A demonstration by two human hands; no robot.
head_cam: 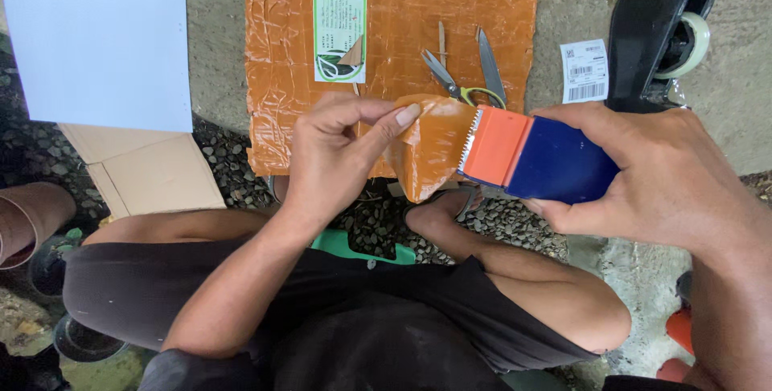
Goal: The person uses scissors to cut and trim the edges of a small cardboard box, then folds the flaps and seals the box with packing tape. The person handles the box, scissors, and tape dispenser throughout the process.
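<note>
Left hand (334, 158) pinches thin, floppy, sticky brown tape (430, 150); at three o'clock, right hand (667, 174) clamps the rigid dispenser (535, 158).

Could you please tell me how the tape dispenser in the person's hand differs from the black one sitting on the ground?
The hand-held tape dispenser is blue and orange, while the black tape dispenser is one dark colour. The hand-held one is gripped by the right hand, with brown tape drawn out to the left hand; the black one lies untouched on the ground. The black one's pale tape roll is visible; the hand-held one's roll is hidden. Both carry tape.
</note>
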